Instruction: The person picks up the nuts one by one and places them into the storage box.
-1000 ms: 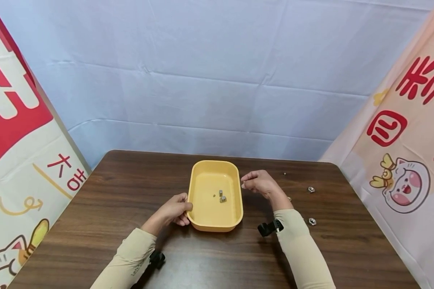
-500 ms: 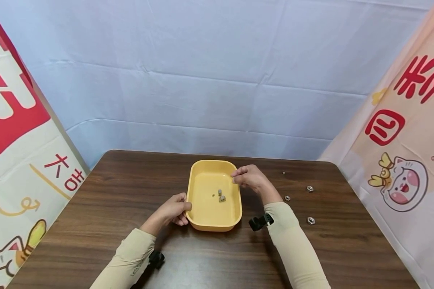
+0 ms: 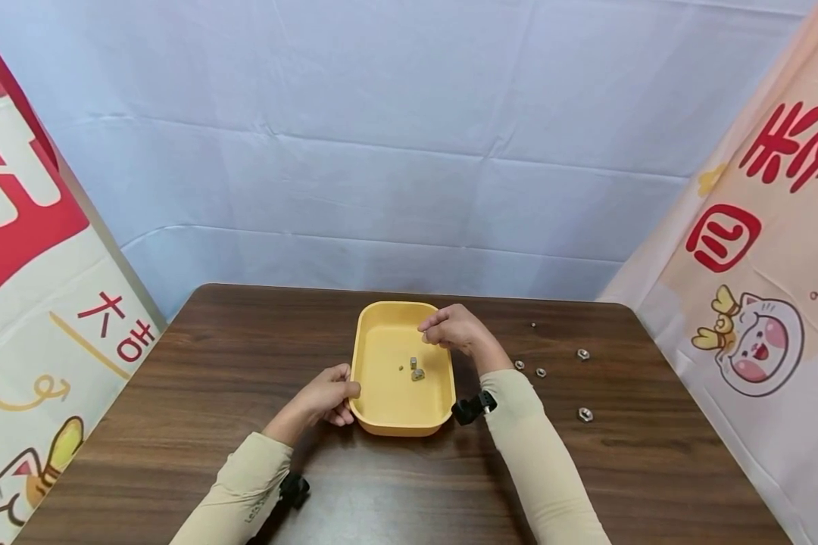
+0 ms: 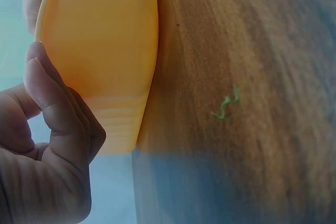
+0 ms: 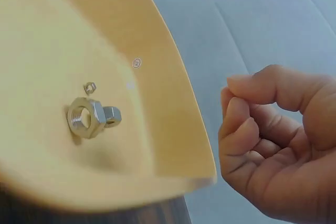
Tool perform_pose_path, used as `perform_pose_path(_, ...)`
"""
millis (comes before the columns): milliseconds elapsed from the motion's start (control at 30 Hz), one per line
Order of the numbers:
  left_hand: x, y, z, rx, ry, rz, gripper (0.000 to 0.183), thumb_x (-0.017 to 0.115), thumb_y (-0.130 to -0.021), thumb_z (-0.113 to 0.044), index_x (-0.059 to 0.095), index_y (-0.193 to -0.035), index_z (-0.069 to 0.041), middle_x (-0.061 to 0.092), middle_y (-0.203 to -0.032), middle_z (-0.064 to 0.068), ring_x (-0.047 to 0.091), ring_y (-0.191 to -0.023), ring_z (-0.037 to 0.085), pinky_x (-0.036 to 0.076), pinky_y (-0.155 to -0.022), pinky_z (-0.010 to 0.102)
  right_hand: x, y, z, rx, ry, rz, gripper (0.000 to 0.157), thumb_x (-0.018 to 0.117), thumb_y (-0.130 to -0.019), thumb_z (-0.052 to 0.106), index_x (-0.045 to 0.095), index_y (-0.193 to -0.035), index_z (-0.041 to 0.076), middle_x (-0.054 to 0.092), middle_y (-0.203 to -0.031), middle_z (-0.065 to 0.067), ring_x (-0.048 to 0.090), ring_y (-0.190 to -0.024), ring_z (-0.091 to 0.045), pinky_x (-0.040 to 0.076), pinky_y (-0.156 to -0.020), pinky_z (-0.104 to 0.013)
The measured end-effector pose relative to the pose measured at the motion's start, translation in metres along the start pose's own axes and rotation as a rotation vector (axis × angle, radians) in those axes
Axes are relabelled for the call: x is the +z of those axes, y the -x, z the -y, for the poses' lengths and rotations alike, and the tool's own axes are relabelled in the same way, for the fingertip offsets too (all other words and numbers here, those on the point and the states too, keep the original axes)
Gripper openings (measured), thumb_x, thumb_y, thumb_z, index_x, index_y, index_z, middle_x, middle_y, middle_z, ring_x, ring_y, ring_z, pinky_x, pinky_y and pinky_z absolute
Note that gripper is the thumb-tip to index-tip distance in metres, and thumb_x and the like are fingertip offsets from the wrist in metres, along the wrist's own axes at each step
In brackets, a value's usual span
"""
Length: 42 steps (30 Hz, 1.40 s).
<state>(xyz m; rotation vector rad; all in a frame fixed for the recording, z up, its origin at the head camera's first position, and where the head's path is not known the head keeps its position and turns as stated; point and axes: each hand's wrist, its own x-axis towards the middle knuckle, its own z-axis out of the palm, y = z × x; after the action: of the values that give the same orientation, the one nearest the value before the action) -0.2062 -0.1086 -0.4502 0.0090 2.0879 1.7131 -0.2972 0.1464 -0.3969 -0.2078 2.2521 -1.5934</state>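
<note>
Currently your left hand [image 3: 329, 395] is clamped on the left rim of the yellow tray [image 3: 380, 352], smooth and round-cornered, at the middle of the table [image 3: 177, 424]. Your right hand [image 3: 455, 328] is over its far right side, fingertips together; whether they pinch anything cannot be told. Inside lie a shiny large nut [image 5: 96, 114], a smaller nut [image 5: 114, 116] just beside it and a tiny nut [image 5: 93, 86]. Loose nuts [image 3: 585, 415] dot the dark wood-grain tabletop to the right. Pale blue cloth [image 3: 354, 174] hangs at the far side, between a left banner [image 3: 75, 265] and a right banner [image 3: 784, 227].
</note>
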Motion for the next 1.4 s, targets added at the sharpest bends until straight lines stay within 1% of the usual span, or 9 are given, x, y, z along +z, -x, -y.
perform_pose_path(233, 0.0, 0.001, 0.0, -0.012, 0.02, 0.008, 0.01, 0.048, -0.078, -0.005, 0.039, -0.081, -0.003, 0.052, -0.053, 0.009, 0.054, -0.04, 0.013, 0.044, -0.036, 0.022, 0.007, -0.007, 0.003, 0.014, 0.026, 0.053, 0.018, 0.064, -0.078, -0.006, 0.066, -0.095, -0.008, 0.061, -0.073, -0.01, 0.036, -0.05, -0.014, 0.034, -0.055, -0.036)
perform_pose_path(467, -0.001, 0.001, 0.002, 0.008, 0.029, 0.024, 0.011, 0.048, -0.077, -0.007, 0.039, -0.081, -0.003, 0.052, -0.052, 0.007, 0.054, -0.04, 0.012, 0.044, -0.037, 0.021, 0.014, -0.012, 0.004, 0.035, 0.094, 0.085, 0.027, 0.064, -0.078, -0.005, 0.063, -0.104, -0.013, 0.058, -0.062, -0.006, 0.036, -0.047, -0.012, 0.033, -0.052, -0.033)
perform_pose_path(567, -0.001, 0.002, 0.002, 0.007, 0.023, 0.02, 0.011, 0.048, -0.077, -0.006, 0.039, -0.082, -0.002, 0.052, -0.052, 0.007, 0.054, -0.04, 0.012, 0.044, -0.036, 0.021, 0.017, -0.014, 0.005, 0.048, 0.125, 0.087, 0.026, 0.064, -0.078, -0.004, 0.064, -0.103, -0.012, 0.06, -0.063, -0.008, 0.038, -0.048, -0.012, 0.033, -0.05, -0.031)
perform_pose_path(700, -0.001, 0.001, 0.002, -0.002, 0.013, 0.003, 0.01, 0.047, -0.078, -0.005, 0.039, -0.082, -0.002, 0.052, -0.052, 0.009, 0.053, -0.039, 0.013, 0.043, -0.035, 0.022, 0.021, -0.016, 0.008, 0.051, 0.193, 0.097, 0.026, 0.064, -0.079, -0.002, 0.064, -0.103, -0.01, 0.06, -0.063, -0.009, 0.037, -0.046, -0.012, 0.032, -0.047, -0.027)
perform_pose_path(967, 0.001, 0.001, 0.002, 0.001, 0.003, -0.006, 0.009, 0.047, -0.08, -0.005, 0.04, -0.083, -0.004, 0.051, -0.053, 0.009, 0.052, -0.039, 0.013, 0.042, -0.034, 0.022, 0.031, -0.021, 0.01, 0.095, 0.313, 0.122, 0.023, 0.065, -0.079, -0.002, 0.066, -0.101, -0.007, 0.051, -0.057, -0.004, 0.03, -0.043, -0.01, 0.028, -0.045, -0.028)
perform_pose_path(1133, 0.001, 0.0, 0.004, -0.003, 0.012, -0.003, 0.01, 0.047, -0.078, -0.004, 0.039, -0.082, -0.003, 0.051, -0.052, 0.009, 0.052, -0.039, 0.013, 0.042, -0.034, 0.022, 0.038, -0.022, 0.011, 0.105, 0.443, 0.146, 0.015, 0.066, -0.08, 0.0, 0.068, -0.094, -0.005, 0.046, -0.053, -0.003, 0.029, -0.042, -0.011, 0.029, -0.045, -0.029)
perform_pose_path(1233, 0.0, 0.001, 0.003, -0.005, 0.02, 0.001, 0.01, 0.047, -0.078, -0.004, 0.039, -0.082, -0.003, 0.051, -0.053, 0.009, 0.053, -0.039, 0.012, 0.043, -0.035, 0.022, 0.041, -0.023, 0.013, 0.099, 0.507, 0.157, 0.005, 0.064, -0.079, -0.002, 0.069, -0.08, -0.002, 0.043, -0.051, -0.002, 0.026, -0.042, -0.011, 0.027, -0.044, -0.028)
perform_pose_path(1300, 0.0, 0.002, 0.002, -0.006, 0.021, 0.005, 0.01, 0.047, -0.078, -0.004, 0.038, -0.082, -0.002, 0.051, -0.053, 0.009, 0.053, -0.04, 0.013, 0.043, -0.036, 0.022, 0.042, -0.023, 0.014, 0.095, 0.539, 0.167, 0.012, 0.062, -0.078, -0.004, 0.066, -0.068, 0.002, 0.038, -0.049, -0.001, 0.023, -0.042, -0.011, 0.024, -0.043, -0.027)
perform_pose_path(1400, 0.0, 0.002, 0.001, -0.008, 0.02, 0.007, 0.01, 0.047, -0.078, -0.004, 0.038, -0.082, -0.002, 0.051, -0.054, 0.009, 0.053, -0.04, 0.013, 0.044, -0.036, 0.022, 0.043, -0.024, 0.015, 0.091, 0.567, 0.179, 0.025, 0.06, -0.075, -0.007, 0.054, -0.054, 0.007, 0.032, -0.046, 0.0, 0.019, -0.043, -0.012, 0.02, -0.043, -0.027)
